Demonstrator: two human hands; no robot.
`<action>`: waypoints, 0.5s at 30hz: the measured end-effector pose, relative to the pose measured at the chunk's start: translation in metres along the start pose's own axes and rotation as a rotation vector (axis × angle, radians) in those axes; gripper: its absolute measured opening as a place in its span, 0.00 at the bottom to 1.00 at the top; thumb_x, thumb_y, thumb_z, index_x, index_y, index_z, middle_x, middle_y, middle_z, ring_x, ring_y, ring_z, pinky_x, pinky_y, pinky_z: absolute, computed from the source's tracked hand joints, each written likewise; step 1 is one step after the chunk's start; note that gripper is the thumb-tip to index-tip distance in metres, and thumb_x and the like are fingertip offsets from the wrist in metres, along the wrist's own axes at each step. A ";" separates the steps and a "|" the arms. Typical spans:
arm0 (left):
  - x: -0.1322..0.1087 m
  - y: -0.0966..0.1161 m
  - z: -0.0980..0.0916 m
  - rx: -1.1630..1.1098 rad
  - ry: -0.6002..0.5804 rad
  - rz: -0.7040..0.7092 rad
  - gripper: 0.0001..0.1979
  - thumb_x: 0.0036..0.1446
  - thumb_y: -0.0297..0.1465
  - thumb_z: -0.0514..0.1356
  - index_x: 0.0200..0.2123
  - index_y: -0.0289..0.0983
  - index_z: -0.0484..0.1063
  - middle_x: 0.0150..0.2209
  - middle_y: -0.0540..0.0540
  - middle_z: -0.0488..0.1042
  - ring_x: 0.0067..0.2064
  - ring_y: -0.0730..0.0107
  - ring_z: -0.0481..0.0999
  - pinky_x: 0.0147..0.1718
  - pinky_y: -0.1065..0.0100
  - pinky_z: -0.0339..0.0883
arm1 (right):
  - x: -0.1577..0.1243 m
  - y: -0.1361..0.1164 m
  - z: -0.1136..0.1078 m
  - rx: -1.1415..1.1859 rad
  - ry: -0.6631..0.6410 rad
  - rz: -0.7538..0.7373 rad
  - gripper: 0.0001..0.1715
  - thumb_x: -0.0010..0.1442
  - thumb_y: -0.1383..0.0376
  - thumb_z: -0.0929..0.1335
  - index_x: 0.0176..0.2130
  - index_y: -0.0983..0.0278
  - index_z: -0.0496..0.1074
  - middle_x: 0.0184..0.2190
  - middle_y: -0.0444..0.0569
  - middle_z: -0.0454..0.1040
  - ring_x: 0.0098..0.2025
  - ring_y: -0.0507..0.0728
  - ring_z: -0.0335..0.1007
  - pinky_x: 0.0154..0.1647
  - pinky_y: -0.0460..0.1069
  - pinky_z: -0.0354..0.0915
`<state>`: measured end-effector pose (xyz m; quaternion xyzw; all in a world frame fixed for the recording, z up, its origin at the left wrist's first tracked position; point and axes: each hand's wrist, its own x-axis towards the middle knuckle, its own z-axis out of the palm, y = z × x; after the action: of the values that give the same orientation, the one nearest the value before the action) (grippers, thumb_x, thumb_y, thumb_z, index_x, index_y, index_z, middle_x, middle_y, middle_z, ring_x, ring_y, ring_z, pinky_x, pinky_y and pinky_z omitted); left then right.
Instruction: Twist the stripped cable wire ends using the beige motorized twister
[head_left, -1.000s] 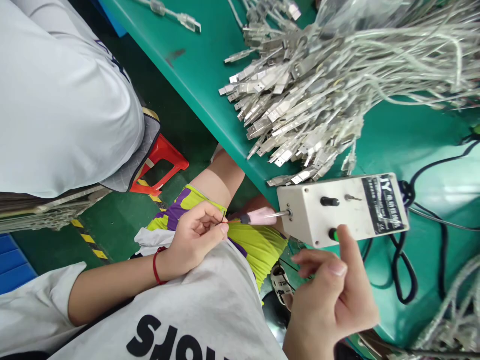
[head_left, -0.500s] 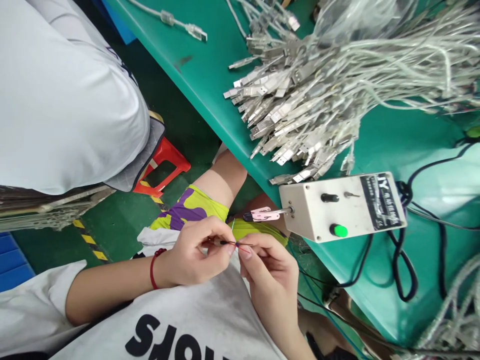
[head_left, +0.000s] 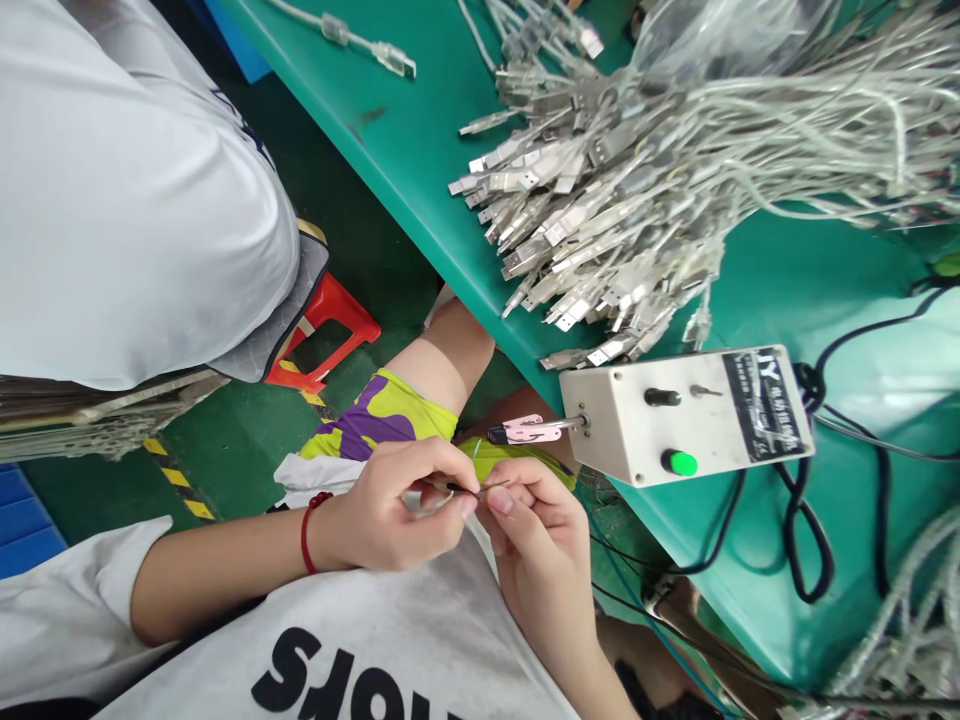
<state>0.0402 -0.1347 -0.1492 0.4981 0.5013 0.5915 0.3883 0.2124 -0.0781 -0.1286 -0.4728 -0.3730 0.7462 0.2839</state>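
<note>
My left hand (head_left: 409,505) pinches the dark end of a thin cable (head_left: 459,489) between thumb and forefinger, a red cord round its wrist. Close against it, my right hand (head_left: 536,525) pinches the fine wires coming out of that end. A short green wire (head_left: 477,450) sticks up between the hands. Most of the wires are hidden by the fingertips. Just beyond the hands, a pink clip (head_left: 529,430) sits on the shaft of a white box (head_left: 682,415) with a green button, at the table's edge.
A large bundle of clear USB cables (head_left: 600,220) lies on the green table (head_left: 420,180). Black cords (head_left: 885,500) run behind the box. At the left, a person in white (head_left: 142,200) sits on a red stool (head_left: 330,325). More cables (head_left: 911,640) lie lower right.
My right fingertips have closed in over the wires, and the red wire that showed between the hands is now covered. The green wire has shifted slightly right.
</note>
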 end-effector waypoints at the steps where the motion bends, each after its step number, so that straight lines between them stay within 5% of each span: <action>1: 0.001 0.000 0.000 -0.027 -0.017 -0.008 0.10 0.66 0.22 0.66 0.45 0.42 0.76 0.33 0.53 0.78 0.27 0.77 0.71 0.28 0.77 0.69 | 0.001 -0.001 0.001 0.021 -0.004 0.012 0.19 0.64 0.50 0.84 0.38 0.59 0.84 0.21 0.36 0.62 0.23 0.47 0.49 0.25 0.43 0.53; 9: 0.010 0.005 -0.001 -0.063 -0.086 -0.038 0.11 0.61 0.19 0.65 0.40 0.41 0.75 0.30 0.55 0.77 0.27 0.79 0.68 0.27 0.78 0.63 | 0.012 -0.002 0.002 0.064 0.026 0.087 0.21 0.61 0.49 0.85 0.36 0.60 0.81 0.19 0.35 0.60 0.23 0.49 0.47 0.26 0.46 0.51; 15: 0.014 0.002 -0.004 -0.007 0.043 -0.134 0.08 0.64 0.22 0.66 0.38 0.40 0.74 0.28 0.56 0.73 0.24 0.80 0.64 0.23 0.77 0.59 | 0.031 0.000 0.002 -0.019 0.187 -0.003 0.43 0.65 0.27 0.75 0.26 0.59 0.70 0.18 0.40 0.64 0.24 0.52 0.56 0.30 0.50 0.57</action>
<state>0.0332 -0.1223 -0.1445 0.4491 0.5399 0.5764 0.4178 0.1981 -0.0551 -0.1434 -0.5425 -0.3524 0.6949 0.3140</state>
